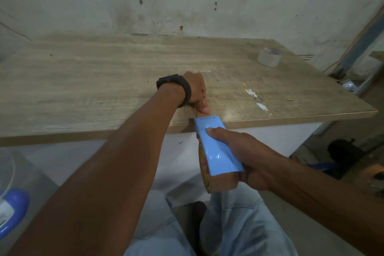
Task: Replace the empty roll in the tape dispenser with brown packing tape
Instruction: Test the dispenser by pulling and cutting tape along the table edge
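Dispenser (216,147) sits at centre frame, just below the near table (104,81) edge, blue shell up, nose at the edge. Brown tape roll (216,183) is already seated inside; its lower curve pokes out beneath the shell. So the swap looks done, with feeding the end as the step in hand.

Right hand (247,156) wraps the dispenser body from the right, thumb pressed flat on top of the shell, fingers curled under. Probably a steadying clamp so the body doesn't rotate while tape is pulled.

Left hand (196,91), black watch (176,87) on the wrist, sits just above the nose. Fingers closed, pinching something at the nose. A short brown strip (198,114) shows between fingers and nose, likely the tape end being drawn over the cutter. Exact pinch is hidden behind the hand.

Pale roll (269,57) stands on the table at upper right, well apart. Possibly the removed core; can't confirm.

Risk: the tape end slipping back onto the roll if released.
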### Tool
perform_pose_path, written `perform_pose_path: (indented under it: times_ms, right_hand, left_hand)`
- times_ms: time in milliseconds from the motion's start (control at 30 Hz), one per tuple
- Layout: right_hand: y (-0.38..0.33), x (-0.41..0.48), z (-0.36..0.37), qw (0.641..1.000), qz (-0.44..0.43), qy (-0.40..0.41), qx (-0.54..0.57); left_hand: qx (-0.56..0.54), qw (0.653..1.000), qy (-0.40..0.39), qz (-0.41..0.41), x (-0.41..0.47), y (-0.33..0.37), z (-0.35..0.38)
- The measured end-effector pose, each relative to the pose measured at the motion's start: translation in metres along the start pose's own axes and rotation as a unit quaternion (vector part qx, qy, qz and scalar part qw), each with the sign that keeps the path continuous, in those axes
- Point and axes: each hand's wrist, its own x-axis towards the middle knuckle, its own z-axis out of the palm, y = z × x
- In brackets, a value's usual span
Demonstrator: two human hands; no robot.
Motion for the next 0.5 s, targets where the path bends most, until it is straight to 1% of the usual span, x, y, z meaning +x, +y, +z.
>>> perform_pose_path:
  times_ms: [500]
  right_hand:
    - [0.015,-0.009,-0.003,1.0,-0.001,0.012,0.006]
  left_hand:
    - [-0.001,1.0,0.001,-0.001,0.003,-0.004,0.003]
